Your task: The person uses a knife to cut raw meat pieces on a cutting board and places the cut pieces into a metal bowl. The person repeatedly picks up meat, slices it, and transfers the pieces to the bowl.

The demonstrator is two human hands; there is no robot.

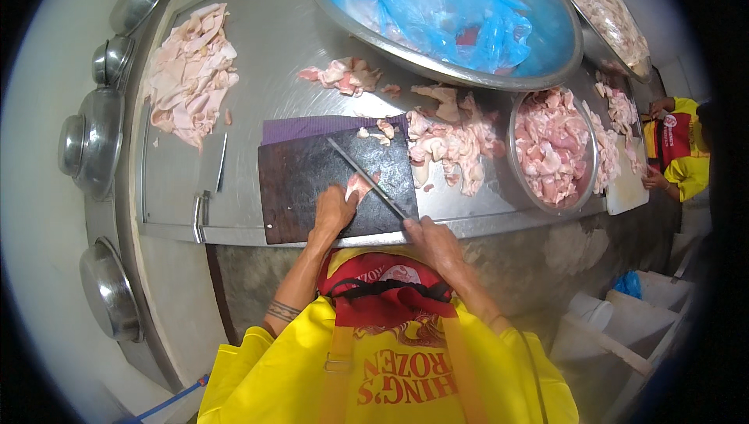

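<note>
At the far left, metal pans (100,143) are lined up. On the metal surface (261,46), a pile of pale skin (191,69) is spread, and a short knife (223,163) is laid below it. The dark cutting board (300,178) is placed partly over a purple mat (285,128). On the board, a piece of meat (357,187) is touched by the fingers of the left hand (336,210); whether they are closed around it cannot be told. The meat is crossed by the blade of a long knife (370,180), whose handle is gripped in the closed fingers of the right hand (429,238). Farther right, a meat heap (459,141) is followed by a bowl (555,210) filled with meat.
</note>
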